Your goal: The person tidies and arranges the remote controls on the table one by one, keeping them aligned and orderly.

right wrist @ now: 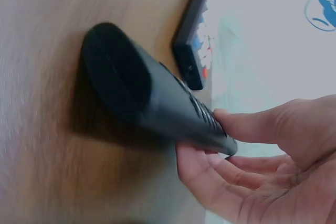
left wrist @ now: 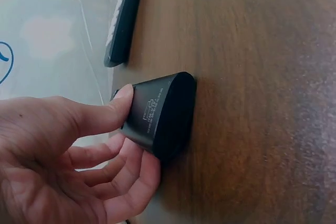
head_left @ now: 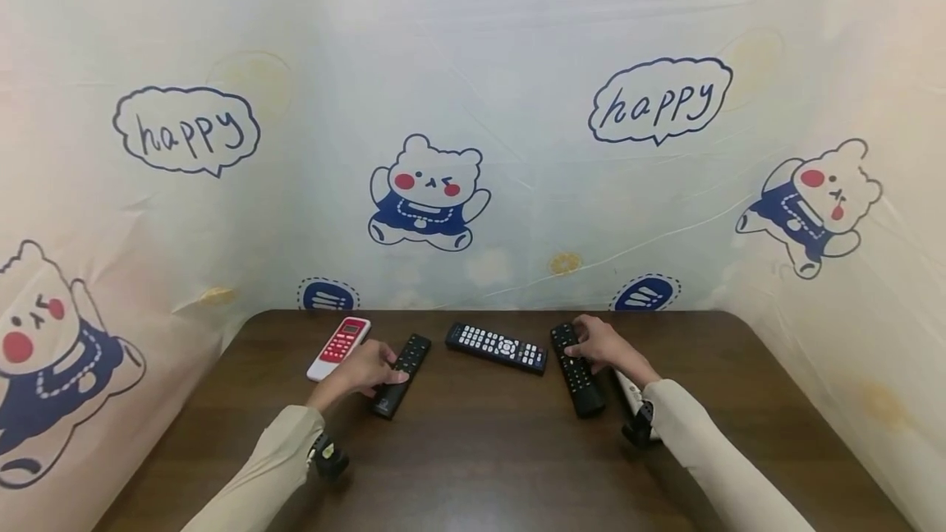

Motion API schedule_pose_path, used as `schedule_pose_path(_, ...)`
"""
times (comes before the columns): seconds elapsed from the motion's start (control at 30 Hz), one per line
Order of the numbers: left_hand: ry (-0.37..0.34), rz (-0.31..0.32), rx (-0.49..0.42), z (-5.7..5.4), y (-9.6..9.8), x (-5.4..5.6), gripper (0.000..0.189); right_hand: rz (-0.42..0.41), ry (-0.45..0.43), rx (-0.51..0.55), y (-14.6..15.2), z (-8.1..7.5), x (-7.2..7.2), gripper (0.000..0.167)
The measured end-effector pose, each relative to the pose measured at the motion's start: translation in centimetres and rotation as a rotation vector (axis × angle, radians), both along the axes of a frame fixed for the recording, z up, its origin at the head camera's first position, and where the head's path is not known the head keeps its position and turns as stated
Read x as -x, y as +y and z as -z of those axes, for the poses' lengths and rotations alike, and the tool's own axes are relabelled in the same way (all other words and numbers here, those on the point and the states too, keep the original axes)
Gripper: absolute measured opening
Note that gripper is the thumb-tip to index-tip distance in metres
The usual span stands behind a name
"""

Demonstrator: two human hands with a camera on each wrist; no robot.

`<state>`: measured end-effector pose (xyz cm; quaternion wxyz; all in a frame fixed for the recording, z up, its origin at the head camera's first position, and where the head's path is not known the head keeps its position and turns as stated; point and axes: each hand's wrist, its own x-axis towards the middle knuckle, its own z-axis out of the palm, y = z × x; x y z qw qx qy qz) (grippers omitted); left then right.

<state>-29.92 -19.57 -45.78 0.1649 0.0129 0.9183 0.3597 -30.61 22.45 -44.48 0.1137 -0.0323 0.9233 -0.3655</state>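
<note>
My left hand (head_left: pixel 365 369) grips a slim black remote control (head_left: pixel 384 402), its thumb on the button face and the other fingers curled along the far side. In the left wrist view, pale print marks the near end of this remote (left wrist: pixel 152 111). On the right, my right hand (head_left: pixel 602 343) pinches a longer black remote control (head_left: pixel 581 391) between thumb and fingers near its far end. Seen in the right wrist view, that remote (right wrist: pixel 163 103) is slightly blurred and tilted, its thick near end toward the camera; fingertips reach beneath it.
Between the hands lies a black remote with white buttons (head_left: pixel 498 346). A white remote with a red face (head_left: pixel 343 341) rests beside the left hand. Partly hidden under the right wrist is a whitish remote (head_left: pixel 631 391). A patterned curtain (head_left: pixel 532 212) hangs behind the brown table (head_left: pixel 473 450).
</note>
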Motion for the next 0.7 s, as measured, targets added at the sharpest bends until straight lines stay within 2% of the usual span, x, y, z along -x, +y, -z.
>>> schedule_pose_path(0.17, 0.018, -0.012, 0.014, -0.06, -0.19, 0.03, 0.041, -0.003, -0.013, 0.185, 0.07, -0.12, -0.02, 0.065)
schedule_pose_path(0.3, 0.049, -0.009, 0.042, 0.00, -0.32, 0.04, 0.040, -0.023, -0.019, 0.290, 0.00, -0.20, -0.12, 0.067)
schedule_pose_path(0.47, 0.069, -0.004, 0.052, 0.24, -0.22, 0.14, 0.041, -0.032, -0.019, 0.342, 0.26, -0.39, -0.34, 0.067)
schedule_pose_path(0.7, 0.053, 0.001, 0.021, 0.49, -0.23, -0.06, 0.041, 0.052, -0.040, 0.395, 0.35, -0.29, -0.84, 0.063)
